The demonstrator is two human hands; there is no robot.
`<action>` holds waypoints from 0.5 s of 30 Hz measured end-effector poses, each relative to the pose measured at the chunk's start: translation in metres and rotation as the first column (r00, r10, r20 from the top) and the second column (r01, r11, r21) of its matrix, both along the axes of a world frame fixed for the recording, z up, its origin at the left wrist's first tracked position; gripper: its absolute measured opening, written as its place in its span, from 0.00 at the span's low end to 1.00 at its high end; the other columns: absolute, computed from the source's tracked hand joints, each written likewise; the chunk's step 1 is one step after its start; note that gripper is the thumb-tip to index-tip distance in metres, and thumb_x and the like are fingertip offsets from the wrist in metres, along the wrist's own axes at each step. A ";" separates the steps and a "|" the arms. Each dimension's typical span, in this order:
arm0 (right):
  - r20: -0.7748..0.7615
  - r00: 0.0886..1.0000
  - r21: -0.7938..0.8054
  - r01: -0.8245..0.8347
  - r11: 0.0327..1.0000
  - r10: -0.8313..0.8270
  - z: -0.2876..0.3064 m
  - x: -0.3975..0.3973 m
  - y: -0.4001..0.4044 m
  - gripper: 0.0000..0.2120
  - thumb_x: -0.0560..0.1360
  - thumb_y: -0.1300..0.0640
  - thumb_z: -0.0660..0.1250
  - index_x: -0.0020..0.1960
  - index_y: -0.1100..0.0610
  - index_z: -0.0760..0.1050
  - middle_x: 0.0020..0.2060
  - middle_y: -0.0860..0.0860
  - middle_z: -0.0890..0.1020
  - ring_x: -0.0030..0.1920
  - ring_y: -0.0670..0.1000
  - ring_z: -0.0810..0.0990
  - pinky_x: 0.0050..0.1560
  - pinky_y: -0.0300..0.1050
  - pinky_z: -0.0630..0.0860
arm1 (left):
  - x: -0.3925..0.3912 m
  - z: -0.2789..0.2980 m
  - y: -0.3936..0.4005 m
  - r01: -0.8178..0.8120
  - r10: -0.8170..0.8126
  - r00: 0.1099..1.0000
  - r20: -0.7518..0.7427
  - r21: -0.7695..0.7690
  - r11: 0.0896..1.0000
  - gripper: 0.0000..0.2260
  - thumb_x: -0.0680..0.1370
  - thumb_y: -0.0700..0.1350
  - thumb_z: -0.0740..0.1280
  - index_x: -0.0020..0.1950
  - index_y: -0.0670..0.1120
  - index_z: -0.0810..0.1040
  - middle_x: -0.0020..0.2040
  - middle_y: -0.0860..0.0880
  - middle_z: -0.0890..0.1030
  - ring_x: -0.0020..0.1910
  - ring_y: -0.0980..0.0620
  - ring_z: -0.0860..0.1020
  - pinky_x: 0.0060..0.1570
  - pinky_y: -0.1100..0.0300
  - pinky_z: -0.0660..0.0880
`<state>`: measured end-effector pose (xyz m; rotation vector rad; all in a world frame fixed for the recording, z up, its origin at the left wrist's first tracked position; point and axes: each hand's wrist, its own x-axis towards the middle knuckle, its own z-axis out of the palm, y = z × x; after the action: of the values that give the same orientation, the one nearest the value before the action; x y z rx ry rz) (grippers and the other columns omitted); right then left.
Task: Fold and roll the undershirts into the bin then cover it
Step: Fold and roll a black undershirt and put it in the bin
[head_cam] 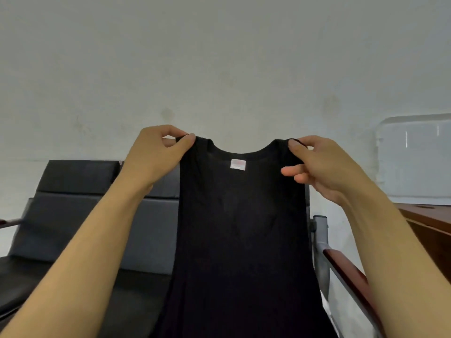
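A: Where is the undershirt?

B: A black sleeveless undershirt (240,228) hangs in the air in front of the person, held up by its two shoulder straps. Its neckline faces the camera, with a small white label (237,164) just below the collar (the print on it is too blurred to read). The body of the garment drops straight down and runs out of the bottom of the view.

A: And the hands?

B: The left hand (156,154) pinches the left strap between thumb and forefinger, the other fingers curled in. The right hand (322,164) pinches the right strap the same way, its lower fingers loosely bent beside the cloth. Both arms reach forward and up, bare.

A: What lies behind?

B: A black cushioned chair (80,211) with a reddish wooden armrest (351,276) on a grey metal frame, partly hidden by the shirt. To the right stands a wooden table (429,220), and on it a clear plastic bin (415,159) against the pale wall (219,57) (whether it holds anything, I cannot tell).
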<state>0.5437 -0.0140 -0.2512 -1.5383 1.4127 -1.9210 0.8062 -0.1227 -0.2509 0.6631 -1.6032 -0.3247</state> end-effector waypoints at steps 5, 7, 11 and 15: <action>-0.122 0.993 0.073 0.016 0.997 -0.007 -0.025 -0.003 -0.033 0.17 0.83 0.56 0.67 0.70 0.61 0.72 0.57 0.58 0.82 0.37 0.50 0.88 0.31 0.35 0.79 | -0.027 -0.028 -0.026 -0.066 0.062 0.989 0.138 0.026 0.997 0.09 0.80 0.57 0.70 0.50 0.53 0.82 0.39 0.53 0.86 0.39 0.61 0.82 0.42 0.64 0.73; -0.151 0.989 0.112 0.017 0.994 0.000 -0.035 -0.008 -0.048 0.16 0.82 0.56 0.68 0.67 0.62 0.76 0.55 0.57 0.84 0.39 0.50 0.89 0.34 0.35 0.81 | -0.037 -0.042 -0.041 -0.073 0.065 0.982 0.179 0.038 0.997 0.10 0.80 0.58 0.69 0.51 0.52 0.81 0.40 0.54 0.86 0.40 0.61 0.82 0.40 0.66 0.71; -0.227 0.969 0.163 0.132 0.978 -0.094 -0.056 -0.018 -0.082 0.11 0.83 0.54 0.68 0.60 0.59 0.79 0.36 0.51 0.88 0.37 0.52 0.89 0.42 0.44 0.85 | -0.060 -0.071 -0.072 -0.090 0.073 0.975 0.210 0.072 0.993 0.10 0.80 0.57 0.69 0.53 0.51 0.80 0.40 0.53 0.85 0.41 0.58 0.83 0.38 0.68 0.71; -0.304 0.942 0.156 0.199 0.967 -0.145 -0.075 -0.010 -0.117 0.09 0.83 0.53 0.67 0.58 0.57 0.80 0.33 0.50 0.86 0.33 0.51 0.88 0.42 0.44 0.84 | -0.092 -0.092 -0.091 -0.048 0.032 0.981 0.189 0.076 0.996 0.09 0.80 0.56 0.71 0.52 0.53 0.81 0.36 0.52 0.86 0.39 0.62 0.82 0.37 0.73 0.69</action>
<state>0.5336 -0.1307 -0.3260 -1.7072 1.8503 -1.6443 0.7145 -0.2133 -0.3434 0.8065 -1.7610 -0.3054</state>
